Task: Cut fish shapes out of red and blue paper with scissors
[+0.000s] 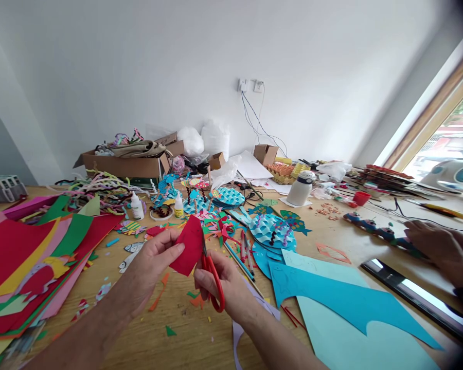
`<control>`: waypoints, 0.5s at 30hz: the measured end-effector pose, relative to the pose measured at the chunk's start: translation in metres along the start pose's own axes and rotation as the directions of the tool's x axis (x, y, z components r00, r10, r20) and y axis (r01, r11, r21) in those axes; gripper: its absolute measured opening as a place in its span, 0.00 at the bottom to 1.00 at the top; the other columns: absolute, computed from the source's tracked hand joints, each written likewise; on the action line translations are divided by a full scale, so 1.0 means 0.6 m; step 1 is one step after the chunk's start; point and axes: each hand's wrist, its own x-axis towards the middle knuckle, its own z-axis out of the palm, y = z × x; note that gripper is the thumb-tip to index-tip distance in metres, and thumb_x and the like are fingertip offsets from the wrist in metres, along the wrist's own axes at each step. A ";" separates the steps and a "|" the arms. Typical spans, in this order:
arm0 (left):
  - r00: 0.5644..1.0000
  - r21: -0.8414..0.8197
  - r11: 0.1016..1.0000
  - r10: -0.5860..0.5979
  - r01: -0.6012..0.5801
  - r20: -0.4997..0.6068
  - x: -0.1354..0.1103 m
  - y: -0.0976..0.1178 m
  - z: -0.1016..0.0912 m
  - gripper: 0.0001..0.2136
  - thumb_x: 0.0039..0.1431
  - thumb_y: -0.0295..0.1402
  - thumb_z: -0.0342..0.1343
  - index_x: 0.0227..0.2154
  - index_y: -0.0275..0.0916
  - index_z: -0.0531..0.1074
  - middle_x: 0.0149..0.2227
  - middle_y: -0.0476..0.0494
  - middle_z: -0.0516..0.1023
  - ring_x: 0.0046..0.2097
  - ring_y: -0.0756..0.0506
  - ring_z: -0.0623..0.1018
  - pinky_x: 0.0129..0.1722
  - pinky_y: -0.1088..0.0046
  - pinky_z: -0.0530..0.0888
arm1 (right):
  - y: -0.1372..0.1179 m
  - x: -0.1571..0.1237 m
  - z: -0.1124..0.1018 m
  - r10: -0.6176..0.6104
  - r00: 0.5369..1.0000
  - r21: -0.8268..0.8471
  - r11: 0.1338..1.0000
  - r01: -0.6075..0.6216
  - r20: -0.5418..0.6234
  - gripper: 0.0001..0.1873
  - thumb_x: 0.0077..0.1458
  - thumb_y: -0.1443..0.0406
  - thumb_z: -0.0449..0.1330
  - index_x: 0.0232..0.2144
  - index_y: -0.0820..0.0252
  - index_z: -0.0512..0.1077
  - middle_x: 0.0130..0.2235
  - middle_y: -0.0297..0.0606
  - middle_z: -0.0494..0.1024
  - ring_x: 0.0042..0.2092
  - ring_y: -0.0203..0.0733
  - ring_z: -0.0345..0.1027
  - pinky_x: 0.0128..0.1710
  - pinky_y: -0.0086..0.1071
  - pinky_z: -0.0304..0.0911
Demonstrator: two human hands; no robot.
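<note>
Red paper (pixel 188 246): flat, deep red, with angular edges; held tilted above the near middle of the table
Left hand (pixel 160 255): pinching the red paper at its left side, thumb on the face
Right hand (pixel 221 277): closed around the handles of the red-handled scissors (pixel 209 263), blades against the paper's right side; I cannot tell how far they are parted
Table (pixel 135 339): light wood grain, strewn near the hands with small green and orange scraps
Left side: a fanned pile of coloured sheets (pixel 17 252) in red, yellow, green and pink
Right side: a blue offcut (pixel 324 293) with curved edges, lying across a pale sheet (pixel 355 339); farther right, another person's hand (pixel 428 241)
Far middle: two small glue bottles (pixel 137 208) and a white flask (pixel 301 189)
Far left: an open cardboard box (pixel 123 167), heaped full
Wall (pixel 158 67): plain white, with sockets (pixel 243 85) and trailing cords
Window (pixel 453 139): wood-framed, far right, bright daylight outside
</note>
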 end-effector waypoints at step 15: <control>0.989 0.043 0.993 -0.104 0.109 -0.107 0.001 -0.004 0.007 0.10 0.41 0.34 0.62 0.30 0.40 0.74 0.26 0.51 0.77 0.27 0.48 0.74 0.26 0.76 0.68 | 0.009 0.014 -0.014 -0.020 0.977 0.131 0.990 0.048 -0.213 0.17 0.45 0.55 0.62 0.23 0.61 0.62 0.20 0.28 0.67 0.19 0.28 0.58 0.18 0.23 0.52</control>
